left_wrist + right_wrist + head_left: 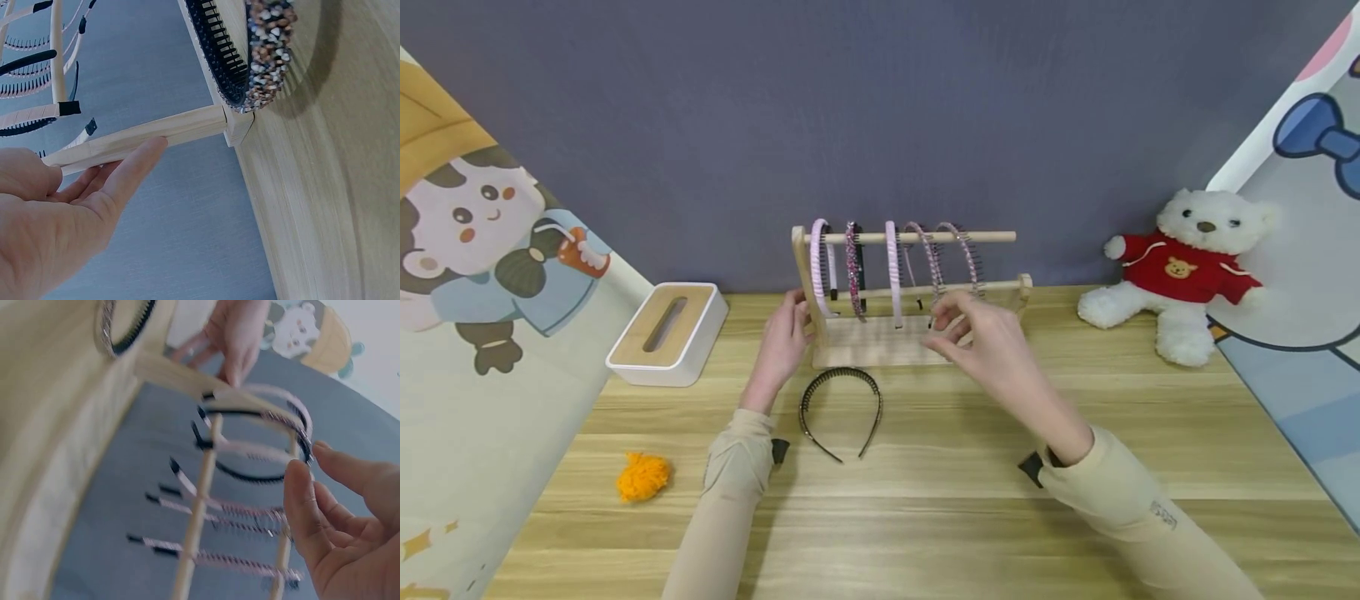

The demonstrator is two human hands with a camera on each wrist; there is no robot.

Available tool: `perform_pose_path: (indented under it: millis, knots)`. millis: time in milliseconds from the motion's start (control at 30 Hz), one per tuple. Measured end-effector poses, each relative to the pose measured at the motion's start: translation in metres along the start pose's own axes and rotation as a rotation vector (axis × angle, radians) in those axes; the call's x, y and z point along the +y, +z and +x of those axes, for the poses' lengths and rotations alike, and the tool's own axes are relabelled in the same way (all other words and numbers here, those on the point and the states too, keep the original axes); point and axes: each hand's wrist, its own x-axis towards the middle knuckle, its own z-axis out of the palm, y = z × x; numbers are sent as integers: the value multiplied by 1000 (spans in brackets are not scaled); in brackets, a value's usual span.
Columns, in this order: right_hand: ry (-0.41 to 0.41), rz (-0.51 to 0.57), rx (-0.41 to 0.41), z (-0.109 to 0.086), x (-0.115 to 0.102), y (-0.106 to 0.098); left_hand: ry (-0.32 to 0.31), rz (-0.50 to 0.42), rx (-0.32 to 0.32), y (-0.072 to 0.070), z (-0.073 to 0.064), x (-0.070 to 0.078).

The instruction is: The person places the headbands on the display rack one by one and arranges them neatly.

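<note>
A wooden rack point(880, 357) stands near the back of the table. Several headbands hang over its bars, among them a pale pink headband point(892, 271) and a dark pink glittery headband point(852, 258). My left hand point(786, 333) grips the rack's left side post point(181, 127), with fingers on both sides of the wood. Before the rack's right half hovers my right hand point(988, 337), fingers loosely bent, thumb apart, nothing visible between them. In front of the rack lies a dark toothed headband point(842, 375), whose band looks studded with stones in the left wrist view.
Left of the rack is a white tissue box point(662, 375) with a wooden lid. An orange fluffy scrunchie-like thing point(642, 477) lies at the front left. A white teddy bear point(1187, 267) in a red top sits at the back right, against the wall.
</note>
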Motion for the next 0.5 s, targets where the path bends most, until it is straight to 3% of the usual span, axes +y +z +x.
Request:
perform_pose_path:
  millis: [500]
  knots:
    - [78,42,-251,0,13,70,-11,29,1,-1,1,0]
